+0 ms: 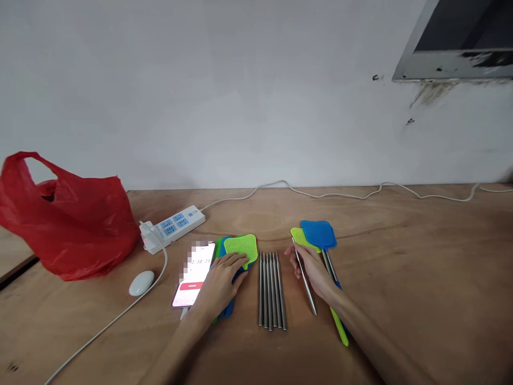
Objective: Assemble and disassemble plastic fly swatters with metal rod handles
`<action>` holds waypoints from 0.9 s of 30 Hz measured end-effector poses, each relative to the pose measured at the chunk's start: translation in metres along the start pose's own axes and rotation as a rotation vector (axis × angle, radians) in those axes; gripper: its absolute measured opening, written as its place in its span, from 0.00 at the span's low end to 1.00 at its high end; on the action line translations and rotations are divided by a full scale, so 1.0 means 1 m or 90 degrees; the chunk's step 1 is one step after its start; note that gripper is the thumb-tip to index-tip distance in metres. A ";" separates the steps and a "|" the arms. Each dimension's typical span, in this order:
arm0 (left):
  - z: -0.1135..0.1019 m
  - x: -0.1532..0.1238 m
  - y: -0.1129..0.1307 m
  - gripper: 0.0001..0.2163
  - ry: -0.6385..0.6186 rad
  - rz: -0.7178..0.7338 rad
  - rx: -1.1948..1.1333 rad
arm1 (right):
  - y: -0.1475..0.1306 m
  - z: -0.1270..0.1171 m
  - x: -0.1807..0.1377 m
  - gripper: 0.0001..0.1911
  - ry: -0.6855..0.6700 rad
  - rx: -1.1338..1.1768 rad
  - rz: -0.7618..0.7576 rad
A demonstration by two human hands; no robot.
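My left hand (223, 279) lies on a stack of fly swatter heads (241, 248), green-yellow on top with blue and green below; its fingers are slightly curled over the stack's edge. My right hand (310, 269) is closed on a thin metal rod (304, 279) that slants toward me. Between the hands, several metal rods (271, 289) lie side by side on the wooden table (401, 267). Just right of my right hand lie two assembled fly swatters, one blue (319, 233) and one yellow-green (300, 237), with handles running under my forearm.
A phone (195, 274) with a lit screen lies left of my left hand. Farther left are a white round object (141, 283), a white power strip (173, 225) with its cable, and a red plastic bag (68, 216). A white wall stands behind.
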State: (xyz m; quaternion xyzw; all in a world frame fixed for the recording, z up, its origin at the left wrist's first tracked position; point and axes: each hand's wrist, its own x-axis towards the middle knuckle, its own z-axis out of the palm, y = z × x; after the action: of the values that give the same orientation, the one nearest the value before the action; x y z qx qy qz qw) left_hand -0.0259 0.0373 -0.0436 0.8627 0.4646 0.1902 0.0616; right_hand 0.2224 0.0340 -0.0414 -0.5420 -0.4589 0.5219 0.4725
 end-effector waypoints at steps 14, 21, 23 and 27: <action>-0.013 0.001 0.007 0.09 0.034 0.037 -0.050 | -0.007 -0.001 0.046 0.19 -0.093 -0.215 -0.121; -0.016 0.001 0.004 0.09 0.041 0.054 -0.062 | 0.001 -0.016 0.029 0.19 -0.090 -0.199 -0.089; -0.018 0.003 0.003 0.10 0.039 0.063 -0.064 | 0.006 -0.020 0.021 0.19 -0.077 -0.200 -0.077; -0.020 0.012 0.003 0.11 0.036 0.083 -0.066 | 0.013 -0.022 0.013 0.21 -0.059 -0.233 -0.075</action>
State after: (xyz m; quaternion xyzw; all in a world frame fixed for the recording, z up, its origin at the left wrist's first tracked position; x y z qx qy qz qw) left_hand -0.0252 0.0436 -0.0212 0.8810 0.3984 0.2421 0.0804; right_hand 0.2452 0.0447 -0.0563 -0.5665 -0.5983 0.4256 0.3742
